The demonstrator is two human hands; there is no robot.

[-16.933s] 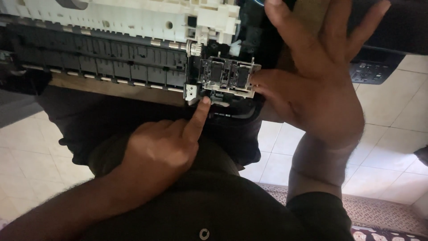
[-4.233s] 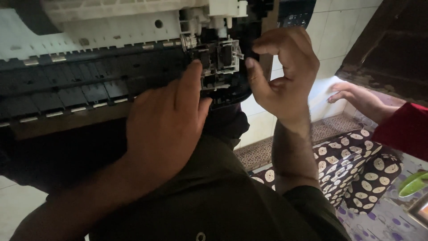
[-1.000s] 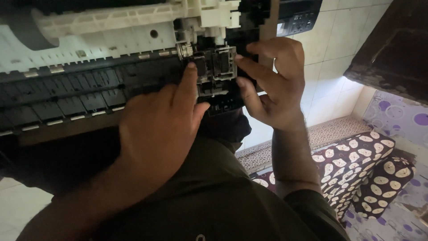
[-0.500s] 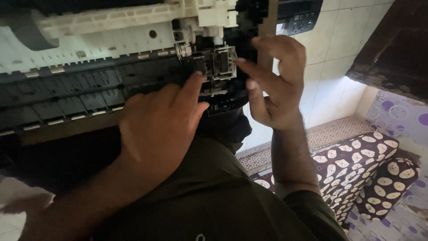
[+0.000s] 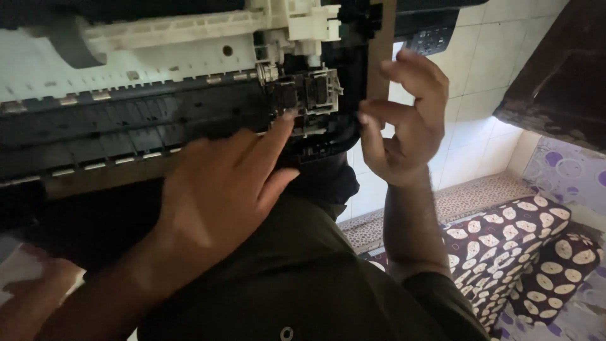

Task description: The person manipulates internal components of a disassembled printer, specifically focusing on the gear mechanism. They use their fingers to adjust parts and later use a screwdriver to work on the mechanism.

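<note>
An opened printer (image 5: 145, 95) with a white frame and black ribbed paper path rests across my lap. At its right end sits a small black and grey mechanism block (image 5: 309, 95). My left hand (image 5: 221, 189) lies over the printer's front edge, its index fingertip pressing the lower left of that block. My right hand (image 5: 404, 123) hovers just right of the block with its fingers spread and curled, holding nothing; it is apart from the block.
A black control panel with buttons (image 5: 429, 38) sticks out at the printer's top right. White floor tiles (image 5: 480, 113) lie beyond. A brown patterned cushion (image 5: 524, 246) sits at the lower right, and dark wooden furniture (image 5: 555, 82) at the right edge.
My right hand has let go of the mechanism block and drawn back to the right, fingers opening. My left index finger stays on the block.
</note>
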